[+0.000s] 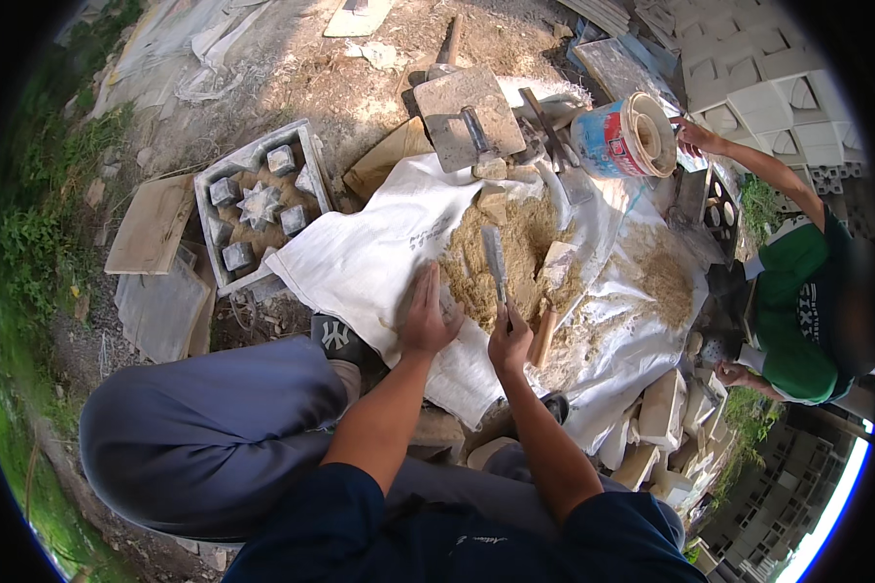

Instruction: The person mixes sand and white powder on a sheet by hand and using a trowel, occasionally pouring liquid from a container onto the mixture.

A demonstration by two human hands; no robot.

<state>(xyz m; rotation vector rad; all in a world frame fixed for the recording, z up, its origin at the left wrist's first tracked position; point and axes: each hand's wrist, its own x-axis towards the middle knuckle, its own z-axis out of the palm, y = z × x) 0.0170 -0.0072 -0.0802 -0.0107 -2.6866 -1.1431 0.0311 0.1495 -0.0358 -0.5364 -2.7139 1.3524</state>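
Observation:
My right hand [509,340] is closed around a narrow metal trowel [494,255], its flat blade lying over a mound of damp brown sand mix [530,233]. My left hand [428,313] rests on the white woven sack [360,219] beside the mound, fingers stretched out and holding nothing. Just right of my right hand, a wooden handle [542,336] leans at the mound's near edge; its far end is hard to make out. A pale block [557,263] sits on the mound's right side, and a smaller tan block [493,202] at its far side.
Far left stands a square mold [311,146] with a star and several blocks inside, beside boards [151,223]. A plastering float [447,102] lies beyond the sack. At right, a co-worker in a green shirt [792,301] touches a bucket [608,141]. Broken blocks [663,408] pile nearby.

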